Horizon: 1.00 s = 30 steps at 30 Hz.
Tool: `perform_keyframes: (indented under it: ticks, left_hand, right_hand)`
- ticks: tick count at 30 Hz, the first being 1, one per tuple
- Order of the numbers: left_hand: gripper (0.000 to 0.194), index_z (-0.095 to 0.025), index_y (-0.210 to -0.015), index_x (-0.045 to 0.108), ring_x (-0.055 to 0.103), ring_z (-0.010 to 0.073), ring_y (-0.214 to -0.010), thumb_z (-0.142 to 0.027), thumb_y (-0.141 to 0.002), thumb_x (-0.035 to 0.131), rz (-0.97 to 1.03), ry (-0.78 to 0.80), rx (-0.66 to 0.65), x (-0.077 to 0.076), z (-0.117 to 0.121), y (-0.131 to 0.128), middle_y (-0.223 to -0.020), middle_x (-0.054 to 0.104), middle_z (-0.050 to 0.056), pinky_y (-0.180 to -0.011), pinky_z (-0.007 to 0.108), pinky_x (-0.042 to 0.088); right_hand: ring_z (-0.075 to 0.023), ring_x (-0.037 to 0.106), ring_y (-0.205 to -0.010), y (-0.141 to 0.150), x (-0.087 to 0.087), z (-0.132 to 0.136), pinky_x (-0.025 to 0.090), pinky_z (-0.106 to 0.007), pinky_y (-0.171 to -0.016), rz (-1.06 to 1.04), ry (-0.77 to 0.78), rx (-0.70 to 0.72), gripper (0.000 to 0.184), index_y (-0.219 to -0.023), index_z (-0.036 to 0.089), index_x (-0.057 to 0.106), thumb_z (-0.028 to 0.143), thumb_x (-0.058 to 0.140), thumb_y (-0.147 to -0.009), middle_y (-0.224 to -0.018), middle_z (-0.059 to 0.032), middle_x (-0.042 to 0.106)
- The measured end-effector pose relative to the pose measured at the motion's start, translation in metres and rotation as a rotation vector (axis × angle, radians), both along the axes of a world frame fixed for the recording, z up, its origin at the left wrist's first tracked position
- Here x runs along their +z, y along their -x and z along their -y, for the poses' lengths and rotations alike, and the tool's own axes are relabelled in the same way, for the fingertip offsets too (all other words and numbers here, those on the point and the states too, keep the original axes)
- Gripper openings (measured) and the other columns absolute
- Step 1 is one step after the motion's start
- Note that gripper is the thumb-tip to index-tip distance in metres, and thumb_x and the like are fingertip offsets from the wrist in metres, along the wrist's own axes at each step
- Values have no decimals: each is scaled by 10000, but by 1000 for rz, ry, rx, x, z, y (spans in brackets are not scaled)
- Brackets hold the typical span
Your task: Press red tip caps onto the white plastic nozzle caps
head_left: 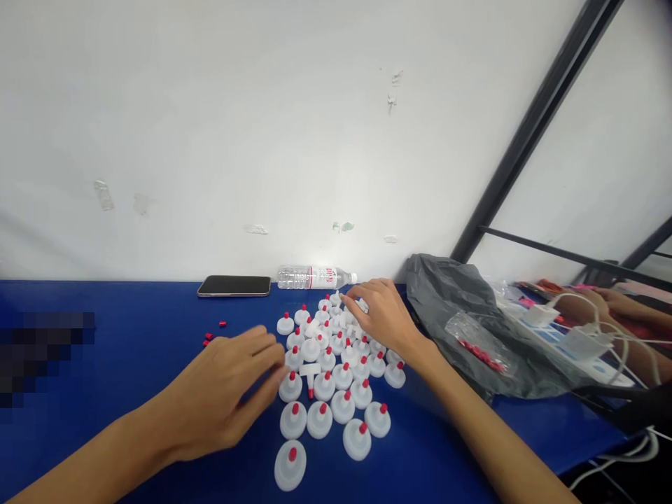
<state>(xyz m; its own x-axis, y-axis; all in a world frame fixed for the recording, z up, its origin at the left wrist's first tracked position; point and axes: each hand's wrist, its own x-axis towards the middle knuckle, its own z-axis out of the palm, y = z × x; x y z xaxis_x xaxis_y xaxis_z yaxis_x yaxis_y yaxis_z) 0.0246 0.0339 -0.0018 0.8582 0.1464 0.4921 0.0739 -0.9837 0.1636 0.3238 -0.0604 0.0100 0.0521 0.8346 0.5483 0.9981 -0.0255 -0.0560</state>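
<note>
Left hand (234, 388) half-curled, right hand (382, 313) further back; can't tell either's grip. Most round white plastic nozzle caps (288, 474) wear red plastic tips (292, 454); some back ones look bare.

R fingers (363, 290) at wht caps (342, 378)

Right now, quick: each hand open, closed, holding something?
Left hand: loosely curled beside the red-tipped white pieces; any grip can't be told.
Right hand: bent at their far end; any grip can't be told.
</note>
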Motion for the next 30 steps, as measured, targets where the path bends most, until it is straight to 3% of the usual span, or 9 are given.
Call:
perform_keyframes:
  ticks: [3,6,9,11,13,16,20,25,30]
  left_hand:
    - [211,-242,-837,527,544,178,-663,-292,-1043,525,-52,-31,-140,-1,17,5,-734,610,-31,-622,360,337]
    - [174,-247,-825,533,570,189,-637,-309,-946,642,-92,-67,-179,-17,30,4,-728,639,-24,-605,372,335]
    - [155,-249,-812,526,574,184,-604,-183,-948,563,-86,-83,-195,-27,37,1,-695,634,-26,-595,380,329]
    - [201,-246,-801,502,548,170,-578,-118,-956,499,-20,-84,-210,-25,37,-1,-666,607,-32,-584,377,320]
    - [230,-243,-810,485,510,157,-565,-100,-990,481,100,-100,-219,-16,33,-3,-658,578,-38,-564,367,308]
    - [222,-238,-877,511,471,144,-557,-115,-1061,497,266,-144,-160,-4,24,-5,-680,557,-49,-543,342,317]
    - [130,-234,-999,560,510,127,-558,-177,-1105,509,313,-160,-21,-5,13,-6,-758,604,-53,-530,303,350]
    - [187,-246,-973,538,458,120,-494,-194,-1127,446,257,-131,39,-9,7,-5,-721,545,-74,-509,302,316]
    - [272,-253,-871,453,457,116,-490,-138,-1114,408,260,-137,-23,-7,6,-5,-655,494,-86,-522,300,313]
  right_hand:
    - [-232,722,-857,3,0,-1,434,-420,-975,1,-16,28,303,-889,208,749,327,595,-1121,-883,-43,808]
    - [-219,712,-831,7,-1,-1,429,-412,-969,-1,-38,66,336,-841,208,736,320,590,-1123,-862,-35,803]
    - [-213,697,-801,11,1,1,425,-417,-972,-7,-72,113,405,-809,208,724,342,539,-1143,-817,-37,785]
    - [-214,695,-810,17,4,5,422,-426,-992,-15,-97,156,437,-830,206,731,358,489,-1161,-820,-43,785]
    - [-213,705,-864,24,8,11,418,-434,-1029,-17,-104,223,457,-939,207,758,402,421,-1180,-904,-48,809]
    - [-228,723,-1000,40,13,20,394,-459,-1107,-6,-72,441,540,-1257,198,729,569,346,-1176,-1109,-71,816]
    - [-239,726,-1022,62,9,24,414,-470,-1130,-6,-88,631,759,-1457,174,610,797,420,-1068,-1102,-80,799]
    - [-197,730,-956,79,-2,18,482,-402,-1053,8,-133,634,422,-1255,188,687,551,499,-1151,-1016,-59,815]
    - [-175,724,-898,84,1,15,481,-390,-1028,71,-250,648,306,-1187,176,700,459,599,-1132,-997,-31,826]
